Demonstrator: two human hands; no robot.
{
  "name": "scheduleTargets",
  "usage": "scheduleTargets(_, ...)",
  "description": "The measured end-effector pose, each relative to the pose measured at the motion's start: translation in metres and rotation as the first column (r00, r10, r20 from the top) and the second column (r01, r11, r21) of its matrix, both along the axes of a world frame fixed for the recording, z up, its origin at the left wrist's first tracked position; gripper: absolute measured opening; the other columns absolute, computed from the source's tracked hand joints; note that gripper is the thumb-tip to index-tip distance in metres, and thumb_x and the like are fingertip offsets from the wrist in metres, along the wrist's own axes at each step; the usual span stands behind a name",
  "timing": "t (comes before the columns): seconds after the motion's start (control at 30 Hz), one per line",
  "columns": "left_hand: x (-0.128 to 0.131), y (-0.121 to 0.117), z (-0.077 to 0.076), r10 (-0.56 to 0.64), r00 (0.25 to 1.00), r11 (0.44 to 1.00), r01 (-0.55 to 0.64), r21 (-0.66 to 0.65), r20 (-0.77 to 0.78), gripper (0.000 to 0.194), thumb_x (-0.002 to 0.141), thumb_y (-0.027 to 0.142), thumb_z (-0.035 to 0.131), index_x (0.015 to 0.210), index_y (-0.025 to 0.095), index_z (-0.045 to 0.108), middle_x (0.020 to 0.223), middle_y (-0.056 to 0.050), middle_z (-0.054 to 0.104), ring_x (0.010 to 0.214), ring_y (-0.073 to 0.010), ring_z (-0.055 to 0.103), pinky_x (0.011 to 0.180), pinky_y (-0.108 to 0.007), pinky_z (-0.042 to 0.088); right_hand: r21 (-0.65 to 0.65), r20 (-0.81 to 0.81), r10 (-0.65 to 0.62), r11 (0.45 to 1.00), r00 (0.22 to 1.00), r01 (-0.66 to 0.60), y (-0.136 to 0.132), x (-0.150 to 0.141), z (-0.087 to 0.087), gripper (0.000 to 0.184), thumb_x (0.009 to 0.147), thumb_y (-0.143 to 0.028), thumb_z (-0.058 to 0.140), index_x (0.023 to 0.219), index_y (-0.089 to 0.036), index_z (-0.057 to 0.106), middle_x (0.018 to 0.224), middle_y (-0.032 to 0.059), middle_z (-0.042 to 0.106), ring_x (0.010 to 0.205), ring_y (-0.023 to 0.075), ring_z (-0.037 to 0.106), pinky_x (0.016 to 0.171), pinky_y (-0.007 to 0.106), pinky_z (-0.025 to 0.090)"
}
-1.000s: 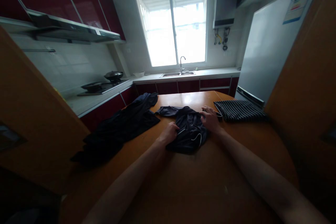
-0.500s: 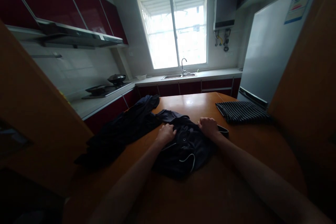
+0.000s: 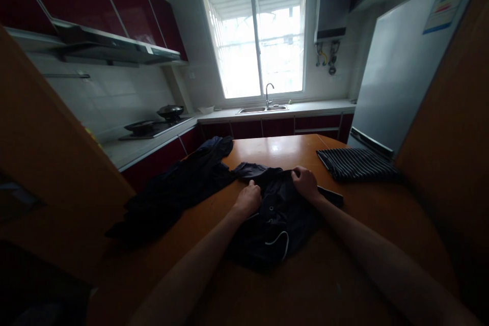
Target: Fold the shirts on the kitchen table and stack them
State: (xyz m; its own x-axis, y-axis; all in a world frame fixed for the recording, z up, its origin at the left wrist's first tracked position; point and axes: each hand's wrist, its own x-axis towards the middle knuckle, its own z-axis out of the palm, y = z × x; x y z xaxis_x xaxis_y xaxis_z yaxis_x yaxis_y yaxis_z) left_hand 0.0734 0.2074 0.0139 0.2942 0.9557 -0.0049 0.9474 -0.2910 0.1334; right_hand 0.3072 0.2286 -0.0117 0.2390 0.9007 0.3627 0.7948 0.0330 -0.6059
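A dark garment (image 3: 277, 229) with eyelets and a white drawstring lies crumpled on the wooden table (image 3: 344, 280); I cannot tell which kind of garment it is. My left hand (image 3: 249, 198) is closed on its left side, thumb uppermost. On the upper right part, my right hand (image 3: 304, 182) pinches the dark cloth with curled fingers. A greyish piece of the cloth (image 3: 250, 169) shows beyond my left hand. To the right of my right wrist, a strip with pale trim sticks out.
Another dark garment (image 3: 187, 178) is spread along the table's left side. At the right edge lies a folded black-and-white striped cloth (image 3: 357, 164). Beyond the table are a sink (image 3: 263, 109), a stove with pans (image 3: 170, 111) and a fridge (image 3: 405, 61).
My left hand has turned thumb-up and shifted slightly right, its fingers more closed. My right hand has curled onto the cloth's upper edge, which now looks straighter. The view has shifted a little.
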Motion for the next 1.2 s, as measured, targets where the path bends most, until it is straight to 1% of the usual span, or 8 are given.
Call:
scheduleTargets(0.1,-0.002,-0.008,0.015,0.068,0.989,0.997,-0.071,-0.019,-0.128,0.034,0.094,0.011,0.046,0.112,0.006,0.075,0.125,-0.026,0.062,0.105,-0.0332,0.071,0.091,-0.041,0.055,-0.097,-0.069,-0.203,0.976,0.977,0.196,0.005,0.024,0.002,0.029,0.095,-0.033,0.051,0.105,-0.018,0.074,0.104,0.0141,0.076,0.099,0.0277,0.071,0.079,0.032,0.049)
scheduleTargets(0.23,-0.009,-0.012,0.027,0.123,0.968,0.990,-0.136,-0.047,-0.218,0.030,0.093,0.019,0.056,0.113,0.009,0.075,0.117,-0.025,0.069,0.110,-0.0350,0.069,0.090,-0.040,0.055,-0.171,-0.059,-0.222,0.963,0.973,0.209,0.006,0.048,-0.001,0.023,0.090,-0.027,0.057,0.093,-0.014,0.076,0.094,0.0176,0.075,0.090,0.0309,0.071,0.075,0.036,0.051)
scheduleTargets(0.37,-0.007,-0.009,0.028,0.140,0.971,0.989,-0.128,0.071,-0.194,0.047,0.102,0.043,0.045,0.112,0.009,0.076,0.123,-0.026,0.067,0.117,-0.0388,0.063,0.097,-0.046,0.051,-0.066,-0.010,-0.079,0.995,0.997,0.079,0.006,0.041,-0.006,0.027,0.090,-0.021,0.058,0.112,-0.017,0.073,0.114,0.0132,0.072,0.112,0.0263,0.066,0.095,0.034,0.049)
scheduleTargets(0.47,-0.004,0.002,0.015,0.037,0.999,0.983,-0.029,0.182,-0.038,0.050,0.106,0.038,0.034,0.110,0.011,0.076,0.120,-0.022,0.068,0.113,-0.0315,0.064,0.099,-0.041,0.049,0.045,0.091,0.147,0.987,0.985,-0.152,0.006,0.026,-0.010,0.033,0.092,-0.025,0.060,0.123,-0.020,0.069,0.126,0.0100,0.069,0.122,0.0232,0.060,0.104,0.032,0.044)
scheduleTargets(0.67,-0.012,0.025,-0.020,-0.203,0.958,0.968,0.165,0.188,0.204,0.038,0.095,0.016,0.051,0.125,0.021,0.073,0.120,-0.012,0.068,0.110,-0.0259,0.063,0.095,-0.035,0.050,-0.061,0.217,0.296,0.955,0.930,-0.289,0.004,0.013,-0.017,0.038,0.089,-0.024,0.064,0.127,-0.022,0.069,0.122,0.0104,0.073,0.115,0.0281,0.066,0.098,0.037,0.047)
scheduleTargets(0.83,-0.017,0.032,-0.016,-0.298,0.884,0.954,0.266,0.136,0.361,0.027,0.091,0.020,0.058,0.107,0.020,0.081,0.107,-0.008,0.075,0.095,-0.0226,0.069,0.086,-0.030,0.052,0.000,-0.023,0.345,0.938,0.938,-0.345,0.011,0.015,-0.014,0.022,0.089,-0.033,0.066,0.106,-0.025,0.078,0.104,0.0052,0.079,0.099,0.0244,0.072,0.085,0.031,0.051)
scheduleTargets(1.0,-0.028,0.042,0.003,-0.044,0.905,0.982,-0.039,0.186,0.422,0.023,0.091,0.028,0.063,0.102,0.022,0.081,0.105,-0.007,0.079,0.102,-0.0230,0.071,0.089,-0.026,0.050,0.123,-0.259,0.094,0.990,0.961,-0.063,0.024,0.026,-0.015,0.021,0.086,-0.035,0.065,0.087,-0.019,0.078,0.089,0.0088,0.079,0.084,0.0238,0.074,0.073,0.028,0.051)
scheduleTargets(1.2,-0.068,0.058,0.014,0.325,0.850,0.886,-0.427,0.181,0.415,0.032,0.094,0.029,0.052,0.108,0.016,0.077,0.111,-0.016,0.077,0.105,-0.0296,0.072,0.082,-0.030,0.051,0.089,-0.285,-0.188,0.971,0.940,0.221,0.030,0.052,-0.017,0.028,0.090,-0.032,0.054,0.094,-0.012,0.074,0.093,0.0163,0.077,0.085,0.0270,0.073,0.073,0.032,0.051)
